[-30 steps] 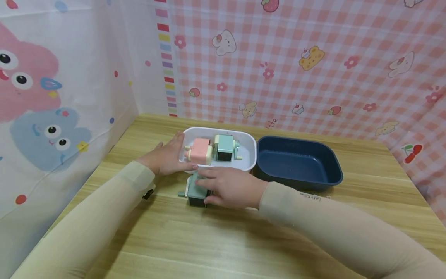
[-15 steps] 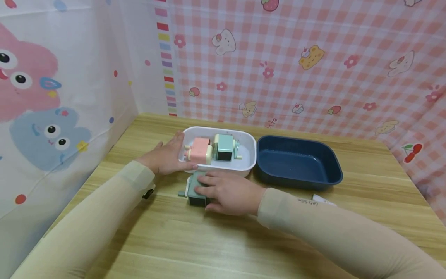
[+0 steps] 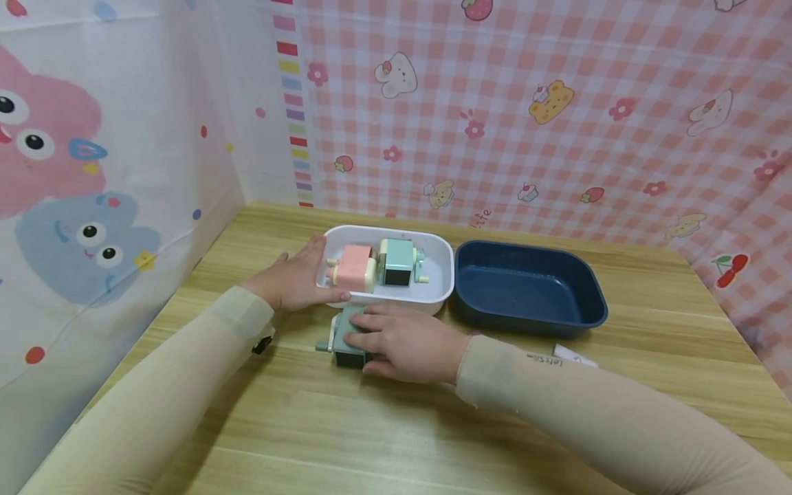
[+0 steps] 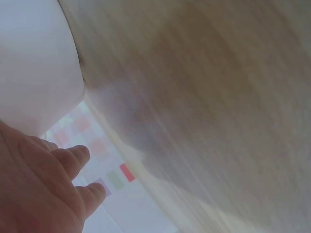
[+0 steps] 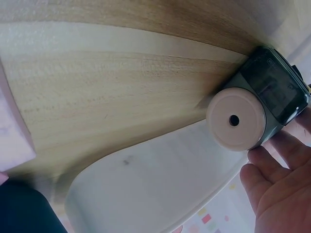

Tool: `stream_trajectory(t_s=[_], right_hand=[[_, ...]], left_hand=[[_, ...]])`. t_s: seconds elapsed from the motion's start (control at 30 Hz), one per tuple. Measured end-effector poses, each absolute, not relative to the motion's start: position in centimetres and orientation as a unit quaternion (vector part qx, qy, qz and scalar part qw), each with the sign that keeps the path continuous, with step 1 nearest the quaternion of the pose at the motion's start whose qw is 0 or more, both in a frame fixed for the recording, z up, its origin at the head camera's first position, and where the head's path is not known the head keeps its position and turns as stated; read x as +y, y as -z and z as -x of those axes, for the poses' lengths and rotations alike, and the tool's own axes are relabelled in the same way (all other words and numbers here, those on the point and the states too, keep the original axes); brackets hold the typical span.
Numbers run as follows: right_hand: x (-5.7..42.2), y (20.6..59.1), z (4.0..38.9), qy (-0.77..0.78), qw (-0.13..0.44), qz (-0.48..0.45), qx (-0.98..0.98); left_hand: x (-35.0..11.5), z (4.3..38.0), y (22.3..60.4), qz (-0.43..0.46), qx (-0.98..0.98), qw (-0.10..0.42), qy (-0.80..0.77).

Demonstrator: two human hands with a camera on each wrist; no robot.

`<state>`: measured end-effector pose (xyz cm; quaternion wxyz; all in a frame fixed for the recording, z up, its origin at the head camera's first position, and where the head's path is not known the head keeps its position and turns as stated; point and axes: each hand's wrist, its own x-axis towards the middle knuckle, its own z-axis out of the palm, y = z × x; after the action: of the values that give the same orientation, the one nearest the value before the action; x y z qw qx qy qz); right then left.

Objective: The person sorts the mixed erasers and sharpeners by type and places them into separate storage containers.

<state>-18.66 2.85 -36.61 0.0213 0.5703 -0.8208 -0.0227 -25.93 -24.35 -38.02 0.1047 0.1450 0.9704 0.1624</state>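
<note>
Plainly, a dark green crank pencil sharpener (image 5: 264,90) is set on the wood-grain tabletop (image 3: 322,433), just in front of the white tray (image 3: 441,267). Its glossy black panel is turned toward the near edge, its crank handle (image 3: 323,345) is pointed to the left, and a pale pink disc (image 5: 226,114), pierced by a dark central hole, is shown in the right wrist view. Inside the white tray, a pink-and-cream pencil sharpener (image 3: 355,267) is placed at the left, and a mint pencil sharpener (image 3: 399,256) is seen beside it. Beyond the tray's right end a navy tray (image 3: 526,292) is set.

The right hand (image 3: 413,342) is laid in from the right, palm down; the dark green sharpener is held under its bent fingers, with the thumb kept low at the near side. How firmly cannot be told. The left hand (image 3: 302,278) is spread at the white tray's left end, its fingers loosely parted and its thumb rested along the near rim. Both forearms are covered by beige sleeves (image 3: 192,378).
</note>
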Motion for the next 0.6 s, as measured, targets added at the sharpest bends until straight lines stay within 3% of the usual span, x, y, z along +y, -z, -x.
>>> stream_trajectory(t_s=[0.6], right_hand=[[3.02, 37.12, 18.38, 0.025, 0.05, -0.574, -0.817]], left_hand=[[-24.28, 25.89, 38.03, -0.144, 0.971, 0.105, -0.156]])
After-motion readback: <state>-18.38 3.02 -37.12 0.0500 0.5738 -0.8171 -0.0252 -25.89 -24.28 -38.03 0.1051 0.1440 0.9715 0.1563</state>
